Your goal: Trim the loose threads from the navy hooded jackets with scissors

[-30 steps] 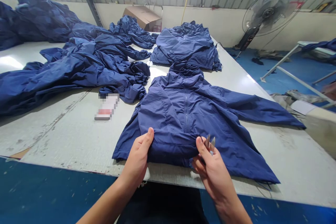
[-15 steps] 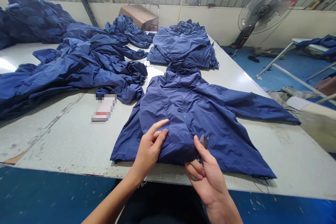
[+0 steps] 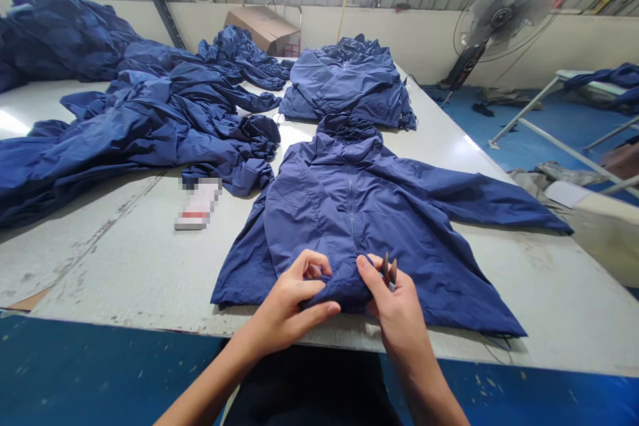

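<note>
A navy hooded jacket (image 3: 399, 226) lies front up, its zip running down the middle and one sleeve stretched to the right. The other sleeve (image 3: 299, 213) is folded down across the front, its end lifted between my hands. My left hand (image 3: 294, 296) curls its fingers around the sleeve's lower part, thumb stretched along the near side. My right hand (image 3: 397, 299) pinches the sleeve end between thumb and forefinger. Small scissors (image 3: 389, 271) are also held in that hand, blades pointing up and handles mostly hidden by the palm.
Crumpled navy garments (image 3: 164, 123) cover the table's left side. Behind the jacket lies a stack of similar jackets (image 3: 347, 83). A pixelated white-and-red item (image 3: 197, 206) rests on the table (image 3: 124, 266). A fan (image 3: 502, 16) and a metal-framed stand (image 3: 554, 136) are at right.
My left hand has shifted slightly right and curled its fingers, with the thumb now lower. The right hand has turned, still with the scissors, and the sleeve end is bunched between both hands.
</note>
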Action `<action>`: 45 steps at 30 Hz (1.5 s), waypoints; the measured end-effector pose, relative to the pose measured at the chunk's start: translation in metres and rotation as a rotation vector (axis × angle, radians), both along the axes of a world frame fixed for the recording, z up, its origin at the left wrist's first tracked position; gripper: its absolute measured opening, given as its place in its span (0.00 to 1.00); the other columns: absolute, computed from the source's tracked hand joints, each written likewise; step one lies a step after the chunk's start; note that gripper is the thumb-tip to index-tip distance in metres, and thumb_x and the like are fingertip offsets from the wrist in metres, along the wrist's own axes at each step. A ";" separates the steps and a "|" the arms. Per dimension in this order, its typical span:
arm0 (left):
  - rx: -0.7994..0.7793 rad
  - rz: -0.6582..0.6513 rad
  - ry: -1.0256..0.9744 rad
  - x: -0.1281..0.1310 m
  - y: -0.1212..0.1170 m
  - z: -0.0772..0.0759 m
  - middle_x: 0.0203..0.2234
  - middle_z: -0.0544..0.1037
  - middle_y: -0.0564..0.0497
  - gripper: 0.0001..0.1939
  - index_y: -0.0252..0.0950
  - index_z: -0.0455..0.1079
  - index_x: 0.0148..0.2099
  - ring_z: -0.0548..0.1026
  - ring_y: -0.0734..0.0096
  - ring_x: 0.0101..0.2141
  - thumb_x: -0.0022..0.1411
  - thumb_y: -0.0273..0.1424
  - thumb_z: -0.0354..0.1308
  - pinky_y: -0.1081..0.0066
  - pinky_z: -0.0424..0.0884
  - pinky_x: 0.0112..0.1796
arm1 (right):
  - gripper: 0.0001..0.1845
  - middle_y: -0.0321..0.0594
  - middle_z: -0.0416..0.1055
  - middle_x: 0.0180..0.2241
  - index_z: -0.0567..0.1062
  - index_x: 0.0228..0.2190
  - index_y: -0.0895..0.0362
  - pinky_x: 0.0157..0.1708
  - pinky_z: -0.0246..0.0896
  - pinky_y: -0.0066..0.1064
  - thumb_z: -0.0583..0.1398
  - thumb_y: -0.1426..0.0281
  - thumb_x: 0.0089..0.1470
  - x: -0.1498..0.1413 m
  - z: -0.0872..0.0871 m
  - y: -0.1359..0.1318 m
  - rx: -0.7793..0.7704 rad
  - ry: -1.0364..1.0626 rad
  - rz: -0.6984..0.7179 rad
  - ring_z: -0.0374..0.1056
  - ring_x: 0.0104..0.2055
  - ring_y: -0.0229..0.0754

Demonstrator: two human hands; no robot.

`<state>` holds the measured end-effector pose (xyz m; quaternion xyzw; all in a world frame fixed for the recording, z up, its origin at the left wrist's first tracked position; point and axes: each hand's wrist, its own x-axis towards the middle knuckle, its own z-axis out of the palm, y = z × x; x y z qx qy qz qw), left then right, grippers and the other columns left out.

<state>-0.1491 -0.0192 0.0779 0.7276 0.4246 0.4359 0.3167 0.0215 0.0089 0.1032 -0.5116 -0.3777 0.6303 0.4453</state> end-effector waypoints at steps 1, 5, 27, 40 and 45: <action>0.004 -0.004 -0.050 -0.001 -0.001 0.000 0.43 0.71 0.41 0.24 0.33 0.71 0.26 0.70 0.64 0.42 0.67 0.45 0.54 0.68 0.68 0.44 | 0.24 0.27 0.53 0.18 0.65 0.21 0.56 0.15 0.40 0.24 0.68 0.52 0.47 0.001 0.001 -0.001 0.058 -0.070 0.030 0.45 0.18 0.29; -0.038 -0.112 -0.282 0.000 0.000 -0.002 0.54 0.72 0.39 0.19 0.34 0.76 0.32 0.64 0.53 0.58 0.64 0.45 0.59 0.59 0.59 0.59 | 0.23 0.31 0.59 0.21 0.69 0.21 0.57 0.21 0.47 0.25 0.64 0.51 0.52 -0.002 0.004 -0.006 0.142 -0.125 0.089 0.52 0.23 0.33; -0.340 -0.085 -0.879 0.018 -0.003 -0.004 0.38 0.69 0.47 0.17 0.35 0.75 0.41 0.70 0.61 0.39 0.55 0.43 0.63 0.66 0.68 0.42 | 0.25 0.47 0.67 0.46 0.64 0.62 0.54 0.36 0.71 0.30 0.51 0.68 0.65 0.015 0.015 -0.020 0.879 -0.802 0.356 0.73 0.40 0.42; -0.299 -0.031 -0.756 0.013 -0.007 -0.005 0.36 0.70 0.48 0.11 0.36 0.74 0.39 0.70 0.65 0.37 0.57 0.38 0.65 0.69 0.68 0.40 | 0.18 0.40 0.72 0.41 0.74 0.51 0.48 0.23 0.66 0.23 0.60 0.73 0.60 0.013 0.024 -0.019 0.837 -0.595 0.320 0.68 0.26 0.33; -0.236 -0.031 -0.689 0.011 -0.008 -0.002 0.38 0.72 0.47 0.10 0.36 0.75 0.39 0.72 0.64 0.39 0.58 0.36 0.66 0.68 0.70 0.42 | 0.20 0.38 0.71 0.40 0.75 0.51 0.47 0.21 0.64 0.22 0.61 0.74 0.58 0.012 0.021 -0.021 0.857 -0.595 0.303 0.66 0.24 0.30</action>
